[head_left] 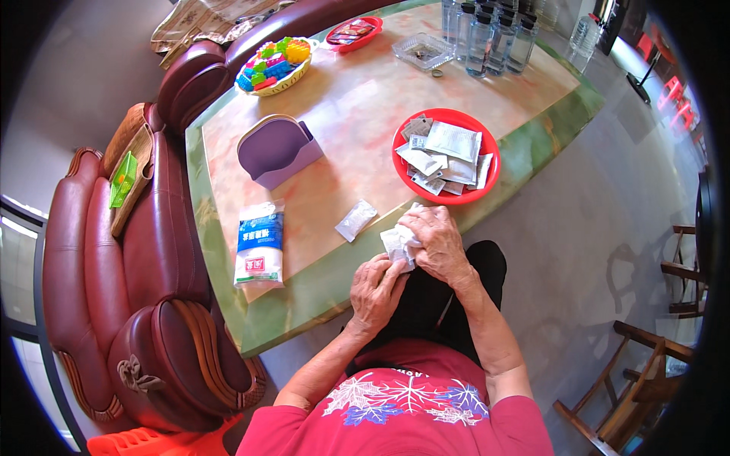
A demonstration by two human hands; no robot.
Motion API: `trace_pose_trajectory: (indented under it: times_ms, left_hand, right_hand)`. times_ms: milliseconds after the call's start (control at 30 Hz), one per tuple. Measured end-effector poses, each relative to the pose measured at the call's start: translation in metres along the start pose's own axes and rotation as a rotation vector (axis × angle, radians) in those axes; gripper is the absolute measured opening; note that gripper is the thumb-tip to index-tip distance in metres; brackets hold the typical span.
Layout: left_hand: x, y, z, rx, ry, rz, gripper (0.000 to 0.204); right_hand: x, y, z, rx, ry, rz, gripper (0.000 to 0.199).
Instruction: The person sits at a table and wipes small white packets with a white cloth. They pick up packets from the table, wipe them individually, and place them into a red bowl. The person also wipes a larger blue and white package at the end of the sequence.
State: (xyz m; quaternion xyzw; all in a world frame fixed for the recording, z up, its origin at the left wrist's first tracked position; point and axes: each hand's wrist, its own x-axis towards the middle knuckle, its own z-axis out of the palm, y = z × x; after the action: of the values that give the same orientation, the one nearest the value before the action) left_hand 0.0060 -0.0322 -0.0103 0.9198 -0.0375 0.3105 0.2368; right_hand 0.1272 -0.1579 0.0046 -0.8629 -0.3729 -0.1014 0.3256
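Observation:
At the near edge of the table, both my hands are closed on a crumpled white tissue (398,245). My left hand (376,292) pinches its lower side, and my right hand (436,240) grips it from the upper right. Just beyond my right hand stands a red oval basket (493,169) piled with white and grey sachets (453,141). A single white sachet (356,220) lies on the table to the left of the tissue. Farther left is a clear and blue bag of white powder or grains (259,247), lying flat.
A purple holder (280,152) stands on the marbled table (350,102). Behind it are a basket of colourful toy bricks (275,65), a red dish (354,34), a glass ashtray (423,52) and several capped bottles (494,44). A maroon sofa (163,220) borders the left; wooden chairs (635,380) stand right.

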Motion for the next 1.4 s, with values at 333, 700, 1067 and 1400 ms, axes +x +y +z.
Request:
trace_pose_trajectory:
  times_ms: [333,700,1067,1400]
  left_hand:
    - [-0.001,-0.004,0.001,-0.105,0.061,-0.061,0.013]
    - [-0.006,-0.011,-0.003,-0.098,0.004,-0.012,0.018]
    - [-0.009,-0.006,-0.002,-0.118,0.047,-0.023,0.014]
    - [-0.006,-0.008,-0.004,-0.071,0.009,0.02,0.017]
  right_hand:
    - [-0.002,-0.02,-0.013,0.578,0.316,0.208,0.054]
    - [-0.007,-0.008,0.008,-0.023,-0.05,-0.112,0.039]
    - [-0.012,-0.017,-0.015,0.23,0.18,0.017,0.045]
    - [-0.016,-0.017,0.0,0.001,-0.044,-0.108,0.047]
